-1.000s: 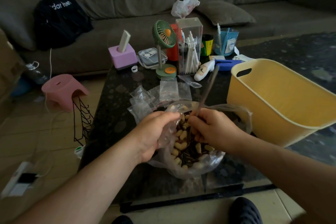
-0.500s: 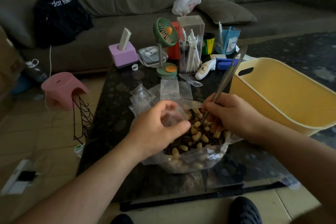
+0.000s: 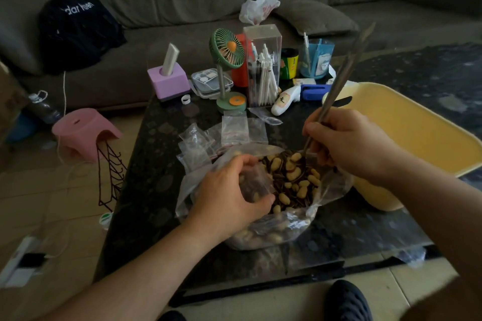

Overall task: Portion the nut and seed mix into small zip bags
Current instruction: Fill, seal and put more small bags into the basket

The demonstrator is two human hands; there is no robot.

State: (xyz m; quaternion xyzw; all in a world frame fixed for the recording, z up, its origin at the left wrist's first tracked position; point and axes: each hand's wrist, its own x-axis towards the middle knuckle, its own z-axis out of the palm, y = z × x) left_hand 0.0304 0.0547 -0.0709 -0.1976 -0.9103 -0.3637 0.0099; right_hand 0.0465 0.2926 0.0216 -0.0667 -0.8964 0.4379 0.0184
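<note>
**Spoon bowl sits right of the small bag mouth, short leftward carry**

Left hand (image 3: 229,198) grips a small clear plastic zip bag (image 3: 254,185), fingers (image 3: 260,202) curled round it, thumb side up. The bag already shows some dark seeds and a few nuts through the film. It's held low, inside the mouth of the large clear plastic bag of peanuts and dark seeds (image 3: 292,182), which rests on the dark speckled bench (image 3: 161,182).

Right hand (image 3: 349,146) is clamped on a long metal spoon (image 3: 339,81). The handle runs up and away to the right, toward the pale yellow plastic tub (image 3: 417,125); the bowl end dips into the mix near the far right of the pile, partly hidden by nuts. Can't tell how loaded it is.

Key relation: the small bag lies left of and slightly nearer than the spoon bowl, close by but not touching. The spoon's long axis slants diagonally, so my read is the tip has to swing left and tilt over the bag opening. Whether that opening faces the spoon is unclear; the left hand covers it.

Spare empty clear zip bags (image 3: 229,130) lie in a loose heap just beyond the big bag.
</note>
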